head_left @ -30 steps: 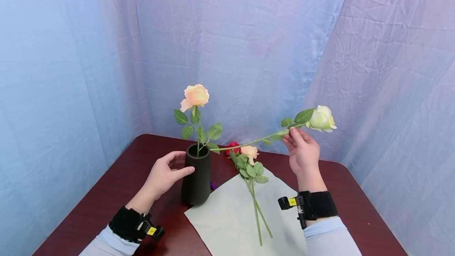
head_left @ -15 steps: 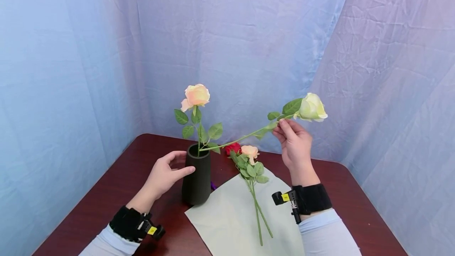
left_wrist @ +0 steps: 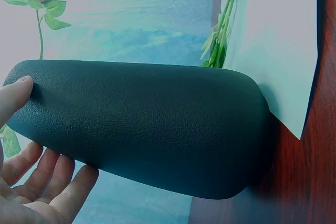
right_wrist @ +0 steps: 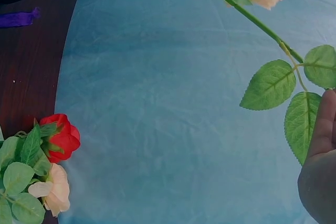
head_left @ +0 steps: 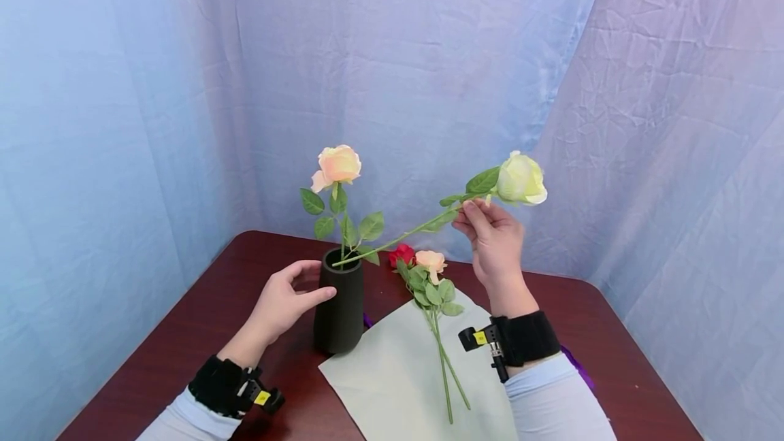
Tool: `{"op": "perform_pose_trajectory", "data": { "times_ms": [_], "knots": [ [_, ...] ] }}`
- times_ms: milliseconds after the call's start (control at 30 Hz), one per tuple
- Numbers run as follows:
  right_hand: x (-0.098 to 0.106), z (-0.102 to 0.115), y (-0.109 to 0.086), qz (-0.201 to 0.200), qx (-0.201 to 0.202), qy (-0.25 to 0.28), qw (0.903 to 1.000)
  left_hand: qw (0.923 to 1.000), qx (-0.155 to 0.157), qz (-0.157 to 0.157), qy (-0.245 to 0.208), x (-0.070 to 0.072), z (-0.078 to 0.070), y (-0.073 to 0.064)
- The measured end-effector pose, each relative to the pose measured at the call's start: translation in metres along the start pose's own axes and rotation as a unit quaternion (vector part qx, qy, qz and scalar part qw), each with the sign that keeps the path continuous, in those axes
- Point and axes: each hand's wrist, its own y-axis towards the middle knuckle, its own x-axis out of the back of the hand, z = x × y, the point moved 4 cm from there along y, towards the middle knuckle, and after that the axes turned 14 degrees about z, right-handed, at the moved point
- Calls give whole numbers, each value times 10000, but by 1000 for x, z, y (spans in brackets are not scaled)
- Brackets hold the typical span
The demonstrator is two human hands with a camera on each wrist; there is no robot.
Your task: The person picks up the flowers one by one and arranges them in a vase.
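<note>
My left hand (head_left: 282, 301) grips the upper part of a dark vase (head_left: 338, 312), thumb on one side and fingers on the other, as the left wrist view also shows. Upright in the vase stands a peach rose (head_left: 339, 165). Between thumb and fingertips, my right hand (head_left: 497, 243) pinches a pale green-white rose (head_left: 520, 179) by its stem, just below the bloom. That stem slants down to the left, with its cut end at the vase's mouth. In the right wrist view, the green leaves (right_wrist: 270, 83) of the held rose hang beside my hand, and its bloom is out of sight.
On a pale paper sheet (head_left: 392, 369) lie the crossed stems of a red rose (head_left: 401, 255) and another peach rose (head_left: 431, 262). Purple ribbon (right_wrist: 18, 18) lies on the dark red table (head_left: 275, 359). Blue cloth (head_left: 392, 87) hangs around the table.
My right hand has moved left and upward with the pale rose. Its stem end has gone from beside the vase to over its mouth. The left hand and vase have stayed put.
</note>
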Motion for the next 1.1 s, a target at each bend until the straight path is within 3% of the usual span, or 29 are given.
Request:
{"op": "perform_pose_trajectory", "data": {
  "times_ms": [533,1100],
  "knots": [
    [-23,3,8,474,285,-259,9981,10000,-14,26,2,-1,-1,0],
    [-43,12,10,1221,748,-555,9881,10000,54,44,-6,0,1,0]
  ]
}}
